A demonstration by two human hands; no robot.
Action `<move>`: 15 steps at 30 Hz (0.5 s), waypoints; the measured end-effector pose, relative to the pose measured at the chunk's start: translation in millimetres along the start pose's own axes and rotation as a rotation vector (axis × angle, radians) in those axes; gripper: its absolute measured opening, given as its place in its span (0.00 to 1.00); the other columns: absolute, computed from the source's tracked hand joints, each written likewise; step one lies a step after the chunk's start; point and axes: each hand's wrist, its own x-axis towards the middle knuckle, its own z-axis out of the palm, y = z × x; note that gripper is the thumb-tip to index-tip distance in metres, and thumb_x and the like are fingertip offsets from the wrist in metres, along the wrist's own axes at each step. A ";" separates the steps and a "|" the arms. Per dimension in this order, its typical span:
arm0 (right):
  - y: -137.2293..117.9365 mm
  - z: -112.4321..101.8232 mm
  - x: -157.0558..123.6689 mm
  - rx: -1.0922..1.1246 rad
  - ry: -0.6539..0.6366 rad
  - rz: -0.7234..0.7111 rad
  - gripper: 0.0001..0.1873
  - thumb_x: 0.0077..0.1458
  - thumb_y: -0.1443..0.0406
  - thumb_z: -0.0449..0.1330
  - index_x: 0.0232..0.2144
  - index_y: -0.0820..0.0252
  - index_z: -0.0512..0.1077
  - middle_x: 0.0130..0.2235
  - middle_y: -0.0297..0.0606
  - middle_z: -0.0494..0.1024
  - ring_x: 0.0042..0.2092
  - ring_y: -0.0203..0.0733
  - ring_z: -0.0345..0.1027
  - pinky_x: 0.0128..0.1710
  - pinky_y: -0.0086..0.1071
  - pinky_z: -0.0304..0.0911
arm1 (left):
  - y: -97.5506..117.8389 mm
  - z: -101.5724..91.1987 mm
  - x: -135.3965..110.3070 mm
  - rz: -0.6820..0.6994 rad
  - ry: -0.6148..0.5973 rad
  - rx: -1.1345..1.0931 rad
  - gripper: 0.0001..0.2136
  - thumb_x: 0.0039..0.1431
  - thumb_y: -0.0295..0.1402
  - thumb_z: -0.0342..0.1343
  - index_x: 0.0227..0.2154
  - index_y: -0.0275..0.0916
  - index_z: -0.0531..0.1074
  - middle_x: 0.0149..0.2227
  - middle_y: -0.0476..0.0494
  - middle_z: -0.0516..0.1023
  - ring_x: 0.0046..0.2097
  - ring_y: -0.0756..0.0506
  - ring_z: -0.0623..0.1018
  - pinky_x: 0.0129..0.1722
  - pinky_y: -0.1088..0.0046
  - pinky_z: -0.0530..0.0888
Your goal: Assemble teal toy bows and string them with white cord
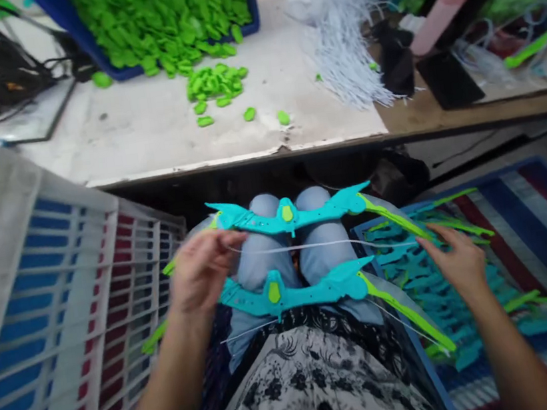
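Two turquoise toy bows with lime-green limbs lie across my lap, one behind the other: the far toy bow point(266, 225) over my knees and the near toy bow point(305, 295) closer to my waist. A thin white string point(319, 245) runs between my hands, just below the far bow. My left hand point(201, 268) is closed in a pinch on the string near that bow's left side. At its right limb tip, my right hand point(457, 261) pinches the green end together with the string. Another white cord hangs slack from the near bow.
A blue bin point(252, 6) of green plastic pieces stands on the white worktable point(144, 141), with loose pieces point(217, 84) in front. A bundle of white strings point(343, 41) lies to its right. More bows point(428, 272) are piled low at right; a white slatted crate point(83, 257) stands at left.
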 end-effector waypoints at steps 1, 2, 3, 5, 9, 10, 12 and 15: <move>-15.2 0.5 10.4 -0.024 0.037 -0.055 0.18 0.55 0.53 0.57 0.40 0.60 0.74 0.38 0.45 0.78 0.40 0.49 0.72 0.43 0.45 0.67 | -10.3 5.6 -6.5 -0.052 -0.024 0.021 0.08 0.45 0.35 0.66 0.25 0.36 0.74 0.25 0.49 0.78 0.34 0.45 0.79 0.41 0.66 0.76; -35.5 3.9 20.6 -0.018 0.075 -0.114 0.16 0.55 0.55 0.57 0.40 0.60 0.74 0.39 0.45 0.77 0.42 0.50 0.71 0.44 0.45 0.66 | -20.3 11.4 -12.3 -0.099 -0.057 0.027 0.09 0.44 0.34 0.67 0.28 0.36 0.75 0.26 0.47 0.79 0.34 0.44 0.79 0.42 0.65 0.75; -60.6 10.6 29.9 0.020 0.087 -0.187 0.14 0.56 0.58 0.57 0.41 0.60 0.73 0.40 0.45 0.77 0.44 0.49 0.70 0.46 0.44 0.66 | -29.2 17.2 -17.1 -0.138 -0.096 0.027 0.12 0.45 0.34 0.67 0.33 0.37 0.75 0.27 0.46 0.80 0.35 0.43 0.80 0.42 0.64 0.75; -121.1 33.6 42.9 0.144 -0.001 -0.391 0.13 0.57 0.62 0.56 0.44 0.60 0.72 0.43 0.45 0.76 0.46 0.48 0.68 0.48 0.42 0.64 | -42.6 27.7 -23.8 -0.202 -0.169 0.013 0.16 0.46 0.33 0.66 0.39 0.37 0.74 0.28 0.44 0.80 0.35 0.43 0.80 0.41 0.65 0.74; -239.1 96.7 44.5 0.133 -0.338 -0.777 0.19 0.58 0.64 0.54 0.52 0.60 0.68 0.51 0.50 0.70 0.52 0.52 0.62 0.53 0.47 0.58 | -51.8 39.4 -30.9 -0.293 -0.217 -0.044 0.14 0.45 0.37 0.67 0.28 0.33 0.72 0.25 0.41 0.79 0.30 0.45 0.79 0.36 0.69 0.73; -258.8 109.7 43.2 0.066 -0.390 -0.800 0.21 0.57 0.64 0.55 0.54 0.59 0.66 0.50 0.51 0.70 0.51 0.53 0.63 0.53 0.49 0.57 | -51.2 39.5 -32.5 -0.312 -0.218 -0.050 0.14 0.45 0.39 0.67 0.27 0.33 0.71 0.24 0.42 0.78 0.27 0.46 0.78 0.33 0.71 0.73; -280.5 127.0 44.1 -0.050 -0.474 -0.806 0.24 0.57 0.63 0.55 0.57 0.55 0.64 0.45 0.50 0.72 0.46 0.54 0.65 0.49 0.50 0.59 | -47.4 35.0 -35.9 -0.324 -0.199 -0.048 0.15 0.46 0.41 0.65 0.27 0.33 0.71 0.21 0.45 0.76 0.22 0.50 0.73 0.25 0.75 0.69; -273.3 132.4 59.9 -0.028 -0.618 -0.856 0.25 0.59 0.62 0.53 0.59 0.52 0.61 0.39 0.47 0.74 0.40 0.50 0.68 0.43 0.45 0.63 | -35.5 15.3 -38.5 -0.226 -0.057 -0.036 0.13 0.49 0.40 0.63 0.28 0.34 0.71 0.19 0.51 0.70 0.19 0.56 0.65 0.20 0.81 0.60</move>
